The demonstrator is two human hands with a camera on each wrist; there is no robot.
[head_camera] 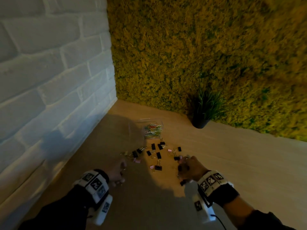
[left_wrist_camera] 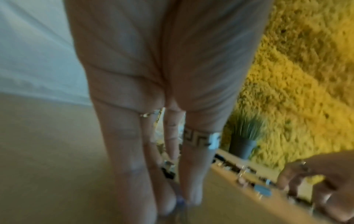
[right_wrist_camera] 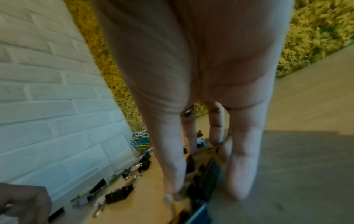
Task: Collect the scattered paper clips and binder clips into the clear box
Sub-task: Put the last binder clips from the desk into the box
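Observation:
The clear box (head_camera: 149, 120) stands on the wooden table near the back and holds coloured paper clips (head_camera: 152, 130) (right_wrist_camera: 140, 141). In front of it lie several black binder clips (head_camera: 158, 154) (right_wrist_camera: 116, 196) and a few pink ones (head_camera: 137, 161). My right hand (head_camera: 183, 170) (right_wrist_camera: 203, 186) is at the right of the scatter, with its fingers curled round a bunch of dark binder clips. At the left of the scatter my left hand (head_camera: 120, 179) (left_wrist_camera: 180, 203) is low over the table. Its fingertips come together on a small bluish clip, which is blurred.
A white brick wall (head_camera: 49, 80) runs along the left and a yellow-green moss wall (head_camera: 199, 47) across the back. A dark pot with a grass plant (head_camera: 200, 122) (left_wrist_camera: 242, 147) stands at the back right. Bare tabletop (head_camera: 249, 163) stretches to the right.

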